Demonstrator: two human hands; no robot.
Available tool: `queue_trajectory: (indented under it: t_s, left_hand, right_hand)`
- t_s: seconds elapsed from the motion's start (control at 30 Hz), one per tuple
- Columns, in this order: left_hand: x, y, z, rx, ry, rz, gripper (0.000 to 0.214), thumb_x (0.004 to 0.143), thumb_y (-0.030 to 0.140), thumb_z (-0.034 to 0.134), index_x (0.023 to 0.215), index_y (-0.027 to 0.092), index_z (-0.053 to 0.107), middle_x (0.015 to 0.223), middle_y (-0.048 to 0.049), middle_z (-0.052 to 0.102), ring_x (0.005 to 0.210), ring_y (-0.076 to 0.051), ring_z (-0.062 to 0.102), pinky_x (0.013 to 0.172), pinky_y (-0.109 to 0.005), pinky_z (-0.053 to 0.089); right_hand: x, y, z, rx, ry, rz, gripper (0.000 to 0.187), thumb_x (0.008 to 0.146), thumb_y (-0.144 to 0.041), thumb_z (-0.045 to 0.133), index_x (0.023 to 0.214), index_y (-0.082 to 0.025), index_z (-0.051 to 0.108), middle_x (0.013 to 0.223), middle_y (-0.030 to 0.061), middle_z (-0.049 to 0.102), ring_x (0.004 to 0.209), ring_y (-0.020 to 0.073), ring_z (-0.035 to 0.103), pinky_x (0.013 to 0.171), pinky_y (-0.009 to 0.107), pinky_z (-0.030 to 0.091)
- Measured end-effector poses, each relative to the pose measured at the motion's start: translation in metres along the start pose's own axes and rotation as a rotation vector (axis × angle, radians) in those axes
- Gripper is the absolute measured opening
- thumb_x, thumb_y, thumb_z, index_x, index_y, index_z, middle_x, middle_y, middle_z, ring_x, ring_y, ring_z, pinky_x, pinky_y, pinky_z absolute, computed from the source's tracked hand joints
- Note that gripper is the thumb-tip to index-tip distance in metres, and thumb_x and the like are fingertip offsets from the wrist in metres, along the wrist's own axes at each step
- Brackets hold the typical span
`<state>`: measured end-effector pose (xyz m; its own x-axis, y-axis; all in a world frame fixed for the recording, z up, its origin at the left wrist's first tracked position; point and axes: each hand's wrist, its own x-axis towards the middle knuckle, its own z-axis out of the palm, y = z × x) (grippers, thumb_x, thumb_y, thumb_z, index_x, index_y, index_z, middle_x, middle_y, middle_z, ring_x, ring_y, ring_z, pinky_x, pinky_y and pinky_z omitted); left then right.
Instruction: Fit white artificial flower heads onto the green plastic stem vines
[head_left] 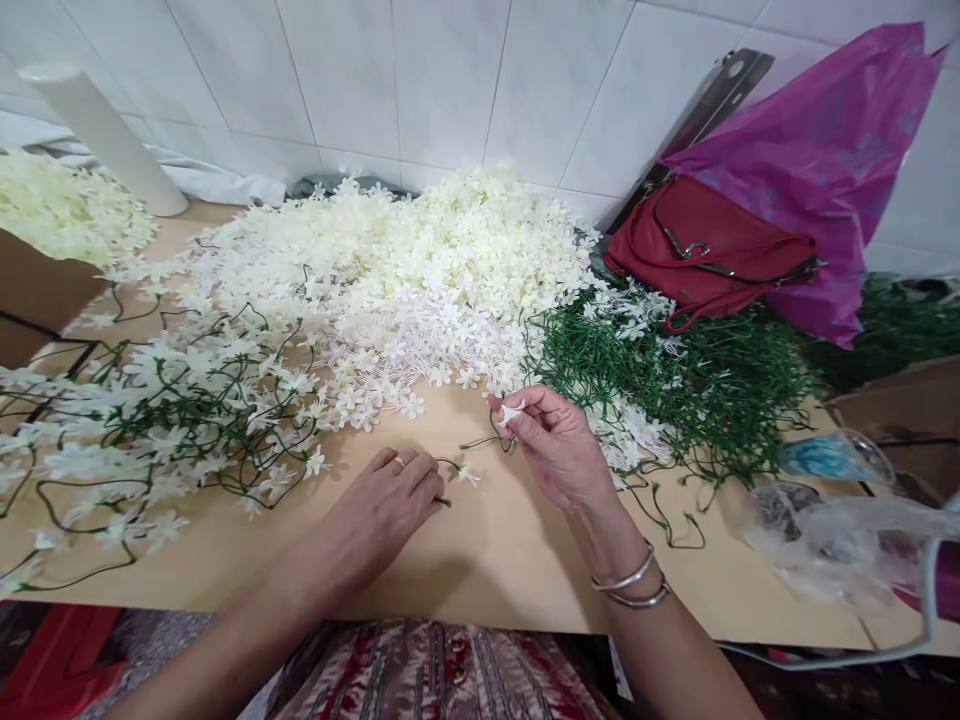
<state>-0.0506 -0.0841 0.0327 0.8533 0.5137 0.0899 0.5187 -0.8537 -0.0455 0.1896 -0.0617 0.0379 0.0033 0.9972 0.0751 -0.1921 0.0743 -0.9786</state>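
My left hand (397,490) is closed around a green plastic stem (444,502), close above the table. A white flower (468,475) on a short green stem sticks out past its fingers. Pinched between the thumb and fingertips of my right hand (559,440) is a small white artificial flower (511,412). A thin green stem (480,442) hangs just beside those fingertips; whether they hold it too I cannot tell. Behind both hands lies a big heap of loose white and cream flowers (450,250). Flowers on green stems (187,420) are piled to the left.
Green stems (675,380) lie heaped at right, below a red handbag (712,240) and a purple plastic bag (817,170). A clear plastic bag (847,530) and a cup (836,458) stand near the right edge. A white roll (105,135) rises at back left, near a cardboard box (37,295).
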Motion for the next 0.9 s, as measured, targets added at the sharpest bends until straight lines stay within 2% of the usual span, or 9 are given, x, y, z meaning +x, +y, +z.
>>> queue_trajectory:
  t_s: [0.17, 0.23, 0.3, 0.4, 0.47, 0.57, 0.7, 0.8, 0.9]
  left_hand:
    - [0.003, -0.001, -0.004, 0.006, -0.049, 0.060, 0.019, 0.098, 0.004, 0.054, 0.110, 0.014, 0.065, 0.104, -0.0106, 0.071, 0.094, -0.029, 0.064, 0.083, -0.043, 0.045]
    - [0.006, -0.004, -0.001, -0.145, 0.057, 0.054, 0.016, 0.101, 0.006, 0.051, 0.106, 0.016, 0.064, 0.103, -0.0090, 0.071, 0.097, -0.027, 0.065, 0.088, -0.043, 0.047]
    - [0.010, -0.008, 0.000, -0.466, 0.237, -0.051, 0.012, 0.105, 0.012, 0.051, 0.103, 0.018, 0.061, 0.103, -0.0063, 0.071, 0.099, -0.022, 0.066, 0.092, -0.039, 0.048]
    - [0.020, -0.018, -0.002, -1.014, 0.461, -0.338, 0.008, 0.107, 0.025, 0.055, 0.104, 0.020, 0.061, 0.100, -0.0039, 0.070, 0.096, -0.017, 0.067, 0.086, -0.030, 0.050]
    - [0.030, -0.025, -0.006, -1.334, 0.566, -0.478, 0.013, 0.105, 0.032, 0.060, 0.101, 0.020, 0.063, 0.094, -0.0030, 0.070, 0.091, -0.016, 0.067, 0.082, -0.027, 0.051]
    - [0.044, -0.032, -0.009, -1.695, 0.649, -0.559, 0.018, 0.098, 0.038, 0.072, 0.102, 0.020, 0.069, 0.086, -0.0023, 0.074, 0.086, -0.015, 0.070, 0.084, -0.027, 0.052]
    - [0.050, -0.031, -0.012, -1.742, 0.648, -0.644, 0.023, 0.088, 0.036, 0.083, 0.104, 0.021, 0.078, 0.086, -0.0025, 0.079, 0.083, -0.015, 0.073, 0.081, -0.025, 0.054]
    - [0.049, -0.027, -0.015, -1.656, 0.635, -0.665, 0.017, 0.089, 0.035, 0.082, 0.099, 0.021, 0.079, 0.088, -0.0031, 0.079, 0.086, -0.015, 0.073, 0.083, -0.025, 0.055]
    - [0.049, -0.024, -0.019, -1.572, 0.614, -0.641, 0.017, 0.093, 0.036, 0.077, 0.100, 0.021, 0.078, 0.081, -0.0012, 0.073, 0.078, -0.013, 0.067, 0.075, -0.023, 0.053]
  right_hand:
    - [0.000, 0.003, 0.004, 0.085, 0.014, 0.073, 0.031, 0.076, -0.046, 0.092, 0.082, -0.024, 0.071, 0.077, -0.0026, 0.071, 0.065, 0.0131, 0.067, 0.081, 0.034, 0.061]
    - [-0.001, 0.004, 0.004, 0.138, 0.050, 0.113, 0.031, 0.075, -0.044, 0.093, 0.083, -0.024, 0.071, 0.085, -0.0006, 0.076, 0.075, 0.0144, 0.072, 0.083, 0.031, 0.060]
    - [-0.001, 0.004, 0.003, 0.159, 0.084, 0.132, 0.031, 0.075, -0.043, 0.093, 0.084, -0.024, 0.071, 0.084, -0.0003, 0.078, 0.080, 0.0149, 0.074, 0.084, 0.029, 0.058]
    - [0.001, -0.001, -0.002, 0.110, 0.098, 0.108, 0.027, 0.077, -0.041, 0.093, 0.083, -0.024, 0.072, 0.074, -0.0021, 0.075, 0.074, 0.0132, 0.072, 0.079, 0.026, 0.056]
    - [0.004, -0.010, -0.006, 0.030, 0.084, 0.068, 0.023, 0.080, -0.038, 0.091, 0.084, -0.024, 0.073, 0.075, -0.0020, 0.075, 0.071, 0.0123, 0.070, 0.074, 0.025, 0.055]
    - [0.007, -0.028, -0.006, -0.109, 0.039, -0.010, 0.015, 0.085, -0.031, 0.087, 0.089, -0.025, 0.075, 0.075, -0.0018, 0.074, 0.070, 0.0132, 0.069, 0.067, 0.025, 0.053]
    - [0.011, -0.041, 0.002, -0.178, -0.012, -0.066, 0.011, 0.087, -0.030, 0.084, 0.091, -0.025, 0.075, 0.075, -0.0009, 0.074, 0.069, 0.0142, 0.067, 0.066, 0.027, 0.053]
    - [0.013, -0.037, 0.010, -0.153, -0.040, -0.036, 0.010, 0.089, -0.032, 0.081, 0.090, -0.023, 0.076, 0.076, -0.0004, 0.074, 0.067, 0.0128, 0.065, 0.065, 0.026, 0.051]
    - [0.012, -0.030, 0.014, -0.132, -0.059, -0.015, 0.011, 0.090, -0.032, 0.079, 0.092, -0.022, 0.076, 0.075, -0.0006, 0.071, 0.068, 0.0126, 0.062, 0.066, 0.026, 0.050]
